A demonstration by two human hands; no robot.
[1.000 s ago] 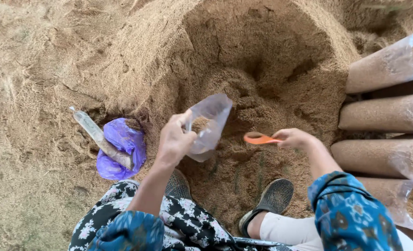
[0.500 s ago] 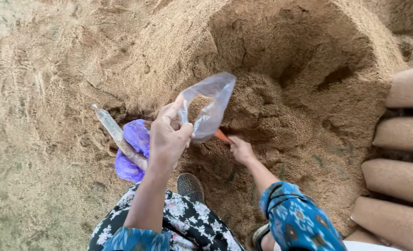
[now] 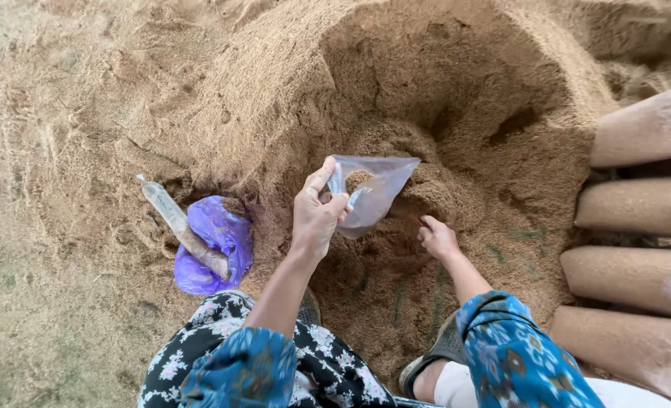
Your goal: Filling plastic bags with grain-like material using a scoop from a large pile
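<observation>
A clear plastic bag (image 3: 369, 193) holding a little sawdust sits at centre, its mouth pinched in the closed left hand (image 3: 316, 215), while at four o'clock the right hand (image 3: 437, 238) grips an orange scoop (image 3: 418, 221) buried in the sawdust heap (image 3: 426, 98).

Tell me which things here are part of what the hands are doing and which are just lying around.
In use:
- left hand holding the clear plastic bag open
- right hand with an orange scoop, mostly hidden, dug into the sawdust heap

Lying about:
- purple bag with a slim tube across it
- filled bags stacked at right
</observation>
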